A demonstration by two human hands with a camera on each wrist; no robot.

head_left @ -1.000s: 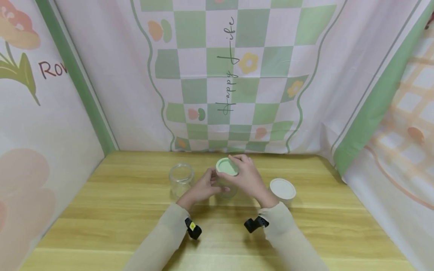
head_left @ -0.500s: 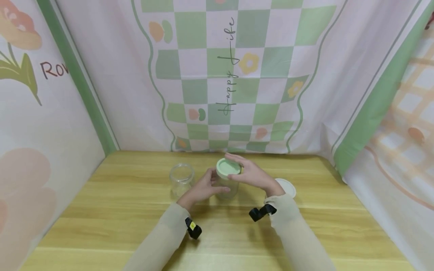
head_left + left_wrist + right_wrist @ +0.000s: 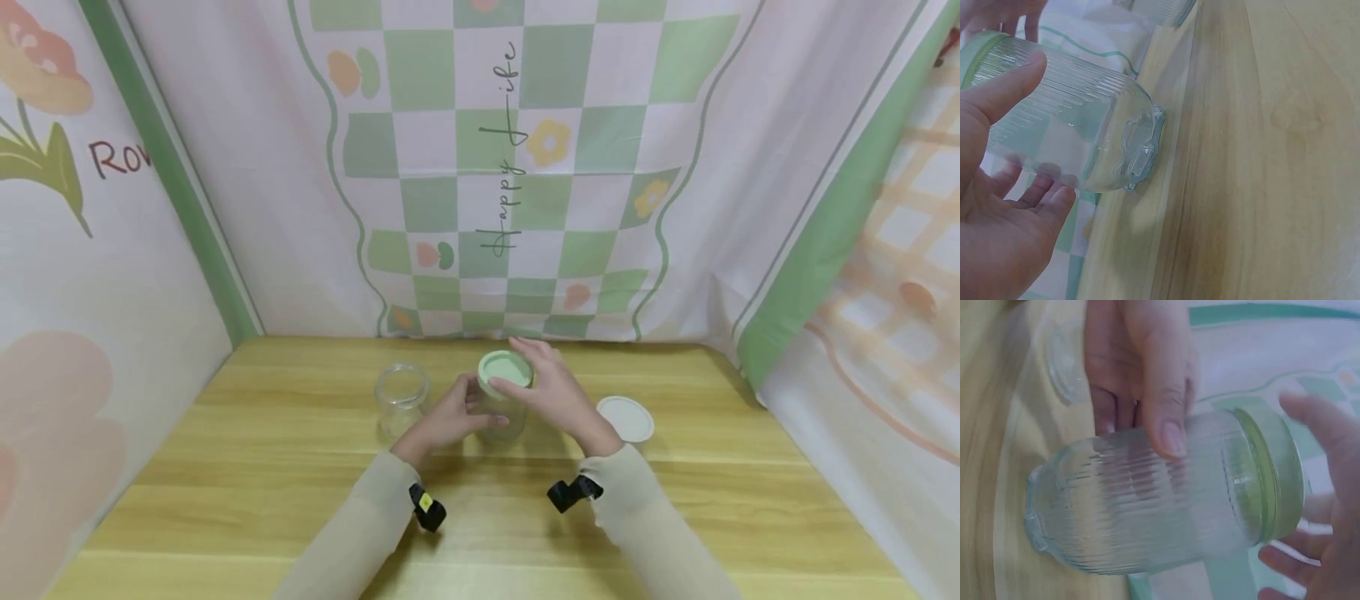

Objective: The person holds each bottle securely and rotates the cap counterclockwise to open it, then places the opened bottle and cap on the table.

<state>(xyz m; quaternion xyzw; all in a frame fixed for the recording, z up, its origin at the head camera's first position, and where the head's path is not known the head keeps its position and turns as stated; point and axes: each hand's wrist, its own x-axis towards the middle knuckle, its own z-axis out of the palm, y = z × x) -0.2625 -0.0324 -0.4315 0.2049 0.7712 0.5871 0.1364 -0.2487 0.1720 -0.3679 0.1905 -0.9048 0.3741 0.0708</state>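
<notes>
The ribbed glass jar (image 3: 501,408) stands upright on the wooden tabletop (image 3: 300,500), near the middle and towards the patterned backdrop (image 3: 517,167), with its pale green lid (image 3: 506,369) seated on the mouth. The left hand (image 3: 450,417) holds the jar's body, its thumb pressed on the ribbed wall and the fingers curled round the far side, as the left wrist view shows. The right hand (image 3: 551,393) sits at the lid: half a second ago its fingers lay stretched flat across the lid's far rim with the wrist swung out to the right, and now the wrist has come back in and the grip is spread around the lid's right side (fingertips near the rim, thumb at the near edge, though firm contact all round cannot be told from the right wrist view). This back-and-forth of the hand reads as a re-grip between turns, so in my judgement the lid is being screwed and is not yet finished. A second open glass jar (image 3: 402,392) stands just left of the held one, and a white lid (image 3: 626,417) lies flat on the tabletop to the right.
</notes>
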